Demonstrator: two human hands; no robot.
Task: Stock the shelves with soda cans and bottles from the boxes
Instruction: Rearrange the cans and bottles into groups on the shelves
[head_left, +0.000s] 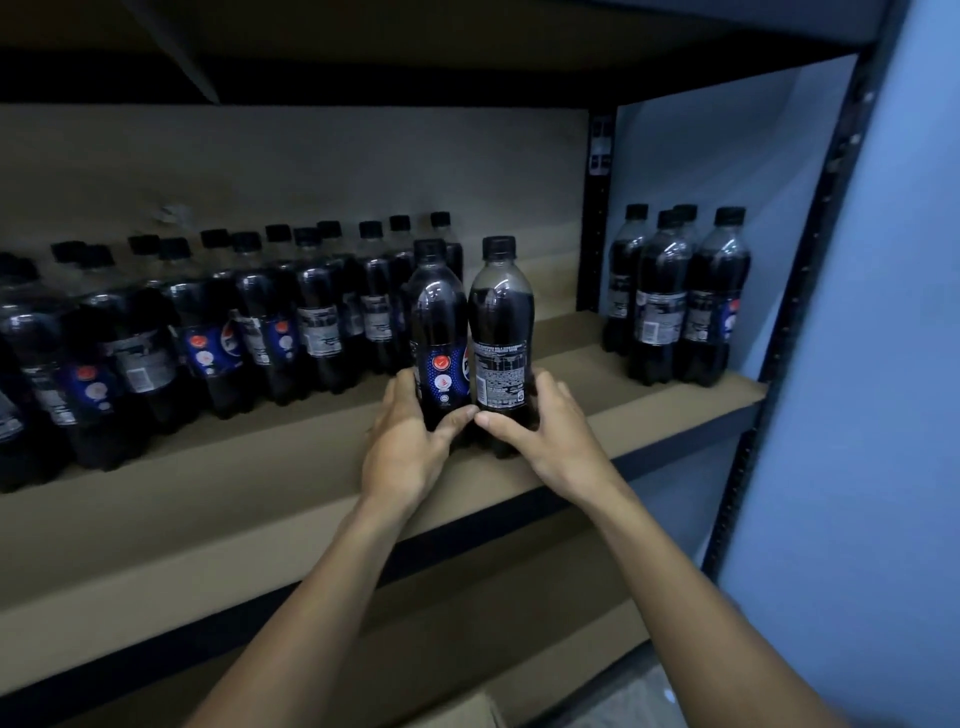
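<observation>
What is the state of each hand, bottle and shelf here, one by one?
left hand: grips left bottle low.
right hand: grips right bottle low.
left bottle: upright, capped.
right bottle: upright, capped, touching left bottle.
bottles at left: upright, capped, in rows.
bottles at right: upright, capped.
shelf: partly filled.

A black-capped plastic bottle of dark soda (439, 322) stood upright on the brown shelf (234, 483). Its twin (501, 322) touched its right side

Dim light, pale blue wall (857, 364) at right, brown backing board (311, 171)
</observation>
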